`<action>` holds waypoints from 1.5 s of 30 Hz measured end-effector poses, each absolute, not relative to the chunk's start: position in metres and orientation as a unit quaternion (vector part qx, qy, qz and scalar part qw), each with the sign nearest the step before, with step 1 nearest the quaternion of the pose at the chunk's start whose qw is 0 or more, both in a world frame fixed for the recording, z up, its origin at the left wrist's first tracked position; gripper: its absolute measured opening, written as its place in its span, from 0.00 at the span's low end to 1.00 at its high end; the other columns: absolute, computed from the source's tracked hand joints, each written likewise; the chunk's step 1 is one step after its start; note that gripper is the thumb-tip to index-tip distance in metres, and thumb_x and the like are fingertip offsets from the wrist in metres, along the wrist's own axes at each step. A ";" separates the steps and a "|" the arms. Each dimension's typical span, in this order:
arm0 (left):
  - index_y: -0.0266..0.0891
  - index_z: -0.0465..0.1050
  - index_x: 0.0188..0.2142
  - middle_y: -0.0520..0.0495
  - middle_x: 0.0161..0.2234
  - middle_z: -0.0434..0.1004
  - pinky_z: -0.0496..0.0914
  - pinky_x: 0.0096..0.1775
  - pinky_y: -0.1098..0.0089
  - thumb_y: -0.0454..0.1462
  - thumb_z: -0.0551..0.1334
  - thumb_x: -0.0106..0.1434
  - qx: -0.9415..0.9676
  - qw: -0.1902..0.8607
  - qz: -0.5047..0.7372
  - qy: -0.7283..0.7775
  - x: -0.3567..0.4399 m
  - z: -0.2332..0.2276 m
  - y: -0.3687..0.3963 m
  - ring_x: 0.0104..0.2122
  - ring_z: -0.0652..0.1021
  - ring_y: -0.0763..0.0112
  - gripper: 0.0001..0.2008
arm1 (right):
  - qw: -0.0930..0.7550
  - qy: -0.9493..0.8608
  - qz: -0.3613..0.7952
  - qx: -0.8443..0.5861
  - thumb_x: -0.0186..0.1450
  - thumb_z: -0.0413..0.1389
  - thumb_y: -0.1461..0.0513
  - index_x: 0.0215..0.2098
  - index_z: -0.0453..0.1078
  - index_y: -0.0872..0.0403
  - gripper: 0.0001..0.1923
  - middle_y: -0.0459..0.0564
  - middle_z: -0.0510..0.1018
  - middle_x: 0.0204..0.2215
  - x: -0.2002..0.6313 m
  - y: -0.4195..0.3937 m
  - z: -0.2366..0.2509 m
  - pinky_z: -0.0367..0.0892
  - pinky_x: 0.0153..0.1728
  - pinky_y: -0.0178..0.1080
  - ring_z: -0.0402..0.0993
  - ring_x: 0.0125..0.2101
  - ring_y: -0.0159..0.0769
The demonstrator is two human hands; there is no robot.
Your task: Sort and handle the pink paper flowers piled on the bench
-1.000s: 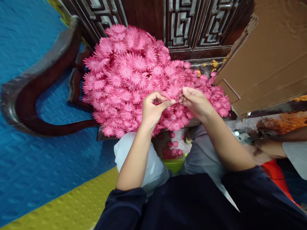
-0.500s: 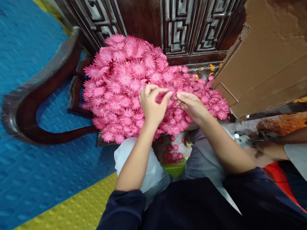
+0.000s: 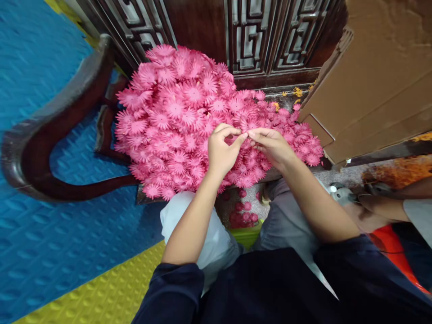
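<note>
A big heap of pink paper flowers (image 3: 182,117) lies on a dark wooden seat. My left hand (image 3: 221,150) and my right hand (image 3: 273,146) meet over the heap's near right part, fingertips pinched together on one pink flower (image 3: 245,135) between them. The flower is mostly hidden by my fingers. A few more pink flowers (image 3: 243,213) lie on the floor between my knees.
A curved dark wooden armrest (image 3: 50,135) stands at the left over blue and yellow floor mats (image 3: 67,252). A carved wooden panel (image 3: 256,36) rises behind the heap. A brown cardboard box (image 3: 378,76) stands at the right. Another person's arm (image 3: 384,207) is at the right edge.
Both hands stayed over the heap with only small shifts. The left fingers opened a little half a second ago and now pinch again against the right fingertips.
</note>
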State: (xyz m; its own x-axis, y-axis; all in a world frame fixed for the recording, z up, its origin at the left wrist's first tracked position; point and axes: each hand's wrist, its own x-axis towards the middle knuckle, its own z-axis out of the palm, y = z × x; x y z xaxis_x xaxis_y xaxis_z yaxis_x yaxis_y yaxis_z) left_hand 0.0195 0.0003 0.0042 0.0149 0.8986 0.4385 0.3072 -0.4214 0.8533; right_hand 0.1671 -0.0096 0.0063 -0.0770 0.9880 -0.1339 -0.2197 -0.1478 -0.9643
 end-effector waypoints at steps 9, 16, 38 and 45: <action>0.39 0.73 0.23 0.51 0.27 0.74 0.67 0.34 0.71 0.33 0.66 0.52 0.611 0.354 0.536 0.463 0.020 0.003 0.003 0.28 0.73 0.74 0.04 | 0.510 -0.426 0.593 -0.455 0.47 0.67 0.54 0.28 0.77 0.50 0.13 0.43 0.78 0.27 0.162 -0.012 0.007 0.65 0.34 0.34 0.68 0.28 0.27; 0.39 0.72 0.22 0.52 0.25 0.73 0.67 0.34 0.71 0.35 0.65 0.52 0.569 0.447 0.530 0.442 0.018 0.002 0.004 0.27 0.72 0.75 0.06 | 0.505 -0.423 0.601 -0.453 0.47 0.66 0.51 0.28 0.76 0.51 0.15 0.43 0.78 0.28 0.163 -0.012 0.006 0.67 0.32 0.34 0.67 0.25 0.26; 0.39 0.70 0.22 0.54 0.24 0.74 0.67 0.36 0.73 0.29 0.58 0.55 0.495 0.489 0.545 0.468 0.024 0.006 0.004 0.30 0.74 0.75 0.08 | 0.503 -0.382 0.644 -0.432 0.48 0.65 0.51 0.29 0.69 0.51 0.17 0.44 0.75 0.29 0.160 -0.013 0.001 0.68 0.36 0.37 0.71 0.30 0.30; 0.40 0.68 0.24 0.52 0.27 0.72 0.66 0.37 0.71 0.29 0.59 0.54 0.605 0.332 0.555 0.465 0.024 0.006 0.000 0.30 0.72 0.74 0.06 | 0.529 -0.396 0.585 -0.469 0.48 0.65 0.49 0.30 0.68 0.51 0.19 0.43 0.74 0.28 0.157 -0.013 -0.002 0.68 0.33 0.34 0.70 0.27 0.28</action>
State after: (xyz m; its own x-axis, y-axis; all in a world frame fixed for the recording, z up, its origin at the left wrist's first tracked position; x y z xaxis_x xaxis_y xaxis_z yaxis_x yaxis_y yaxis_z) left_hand 0.0236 -0.0002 0.0055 -0.0472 0.9310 0.3619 0.1936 -0.3469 0.9177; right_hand 0.1573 -0.0135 -0.0018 0.0014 0.9914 -0.1305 -0.2481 -0.1261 -0.9605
